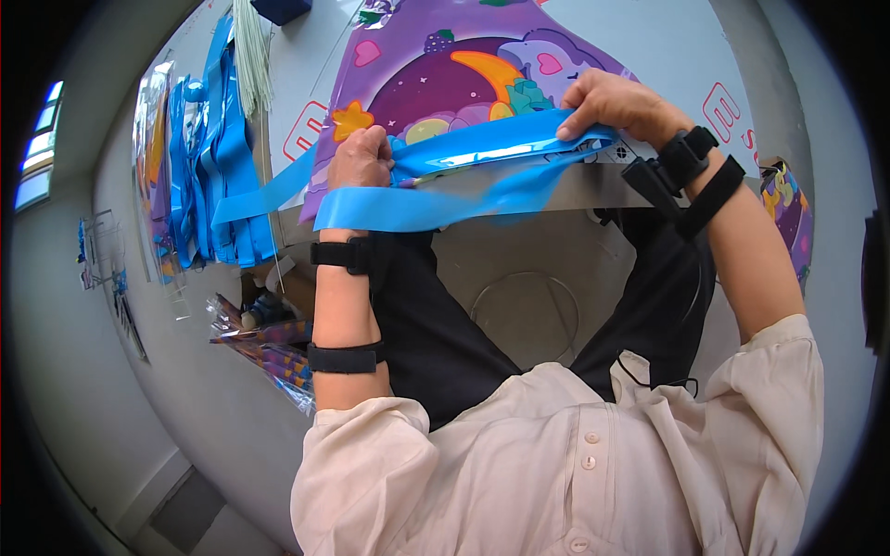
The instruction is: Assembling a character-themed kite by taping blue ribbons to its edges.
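A shiny blue plastic strip [491,144] is stretched between my two hands, folded over in layers. My left hand [360,159] is closed around its left end, by an orange star print. At the other end my right hand [623,104] pinches the strip between thumb and fingers. A loose blue length [399,209] loops below, passing over my left wrist, and looks smeared by motion on its right part. Beneath and beyond my hands lies a purple sheet [408,85] printed with a moon, fruit and a cartoon animal. What my left fist covers is hidden.
Several long blue strips [222,157] hang over the table's left edge beside a bundle of pale strands [250,56]. A dark blue block [281,9] sits at the far edge. Clear-wrapped printed packs [269,347] lie lower left. Another purple printed piece [786,218] is at right.
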Available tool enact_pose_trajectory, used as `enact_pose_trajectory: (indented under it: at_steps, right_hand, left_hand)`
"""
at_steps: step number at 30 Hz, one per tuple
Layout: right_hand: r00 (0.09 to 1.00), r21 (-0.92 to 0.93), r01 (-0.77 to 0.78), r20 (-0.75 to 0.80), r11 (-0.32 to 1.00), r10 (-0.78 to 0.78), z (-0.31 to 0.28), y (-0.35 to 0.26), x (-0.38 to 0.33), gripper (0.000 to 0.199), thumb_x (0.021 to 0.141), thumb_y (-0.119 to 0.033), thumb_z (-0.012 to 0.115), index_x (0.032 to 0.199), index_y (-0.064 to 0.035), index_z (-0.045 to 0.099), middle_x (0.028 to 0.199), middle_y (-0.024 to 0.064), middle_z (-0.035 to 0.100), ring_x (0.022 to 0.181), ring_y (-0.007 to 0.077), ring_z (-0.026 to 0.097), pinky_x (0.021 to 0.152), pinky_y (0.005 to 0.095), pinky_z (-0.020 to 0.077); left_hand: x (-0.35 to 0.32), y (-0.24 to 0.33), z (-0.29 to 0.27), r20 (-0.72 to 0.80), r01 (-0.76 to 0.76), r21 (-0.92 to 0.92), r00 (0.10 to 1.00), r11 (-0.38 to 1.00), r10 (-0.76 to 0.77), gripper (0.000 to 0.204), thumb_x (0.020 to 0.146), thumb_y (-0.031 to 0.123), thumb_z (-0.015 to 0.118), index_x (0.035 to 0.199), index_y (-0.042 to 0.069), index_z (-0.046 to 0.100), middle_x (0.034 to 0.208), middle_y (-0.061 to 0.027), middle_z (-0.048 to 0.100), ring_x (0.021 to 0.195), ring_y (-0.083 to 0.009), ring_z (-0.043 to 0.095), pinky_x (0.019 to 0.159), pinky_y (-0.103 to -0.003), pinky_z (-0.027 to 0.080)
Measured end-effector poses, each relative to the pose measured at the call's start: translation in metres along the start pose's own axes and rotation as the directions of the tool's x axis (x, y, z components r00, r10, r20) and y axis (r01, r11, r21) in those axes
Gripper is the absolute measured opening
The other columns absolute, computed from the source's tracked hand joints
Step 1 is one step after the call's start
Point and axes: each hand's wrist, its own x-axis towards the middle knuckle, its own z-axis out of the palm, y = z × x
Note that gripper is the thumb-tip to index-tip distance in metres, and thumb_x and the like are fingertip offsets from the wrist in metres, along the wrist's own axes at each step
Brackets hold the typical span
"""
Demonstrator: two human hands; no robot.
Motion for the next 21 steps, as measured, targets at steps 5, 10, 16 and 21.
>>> enact_pose_trajectory:
  at_steps: [5,10,16,21]
  right_hand:
    - [0.985,-0.004,-0.07,-0.16,0.998,0.069,-0.058,0.058,-0.03,0.015,0.064,-0.016,0.077,0.07,-0.0048,0.069,0.06,0.0017,0.06,0.053,0.0098,0.052,0.055,0.0249,0.0407]
    - [0.951,-0.128,-0.086,-0.307,0.988,0.043,-0.073,0.087,-0.042,0.012,0.07,-0.015,0.075,0.068,-0.0049,0.068,0.06,0.0012,0.059,0.053,0.0102,0.051,0.057,0.0264,0.0416]
    - [0.872,-0.408,-0.198,-0.488,0.891,-0.03,-0.068,0.085,-0.031,0.024,0.07,-0.021,0.075,0.08,0.0001,0.068,0.071,0.0175,0.064,0.066,0.0254,0.063,0.065,0.0358,0.0484]
    - [0.886,-0.527,-0.235,-0.462,0.817,-0.043,-0.069,0.085,-0.032,0.026,0.073,-0.023,0.073,0.088,-0.0026,0.068,0.079,0.0157,0.065,0.075,0.028,0.063,0.07,0.0364,0.0489]
  left_hand:
    - [-0.001,0.002,0.002,-0.033,-0.12,0.039,0.992,0.992,0.121,0.008,0.067,-0.004,0.056,0.074,0.0,0.054,0.074,-0.0156,0.058,0.074,-0.0338,0.058,0.062,-0.039,0.046]
    - [0.0,0.006,0.0,0.003,-0.028,-0.003,1.0,1.0,0.028,0.007,0.068,-0.005,0.058,0.074,0.0,0.056,0.072,-0.0167,0.059,0.07,-0.0331,0.059,0.062,-0.038,0.045]
    - [0.0,0.012,0.0,0.017,-0.014,0.045,1.0,0.999,0.013,0.008,0.069,-0.007,0.059,0.072,-0.002,0.055,0.071,-0.0172,0.058,0.068,-0.0316,0.058,0.061,-0.037,0.045]
    - [-0.001,0.013,0.002,0.02,-0.002,-0.012,1.0,1.0,0.002,0.01,0.069,-0.009,0.06,0.074,-0.002,0.055,0.073,-0.0175,0.058,0.07,-0.031,0.058,0.063,-0.036,0.046]
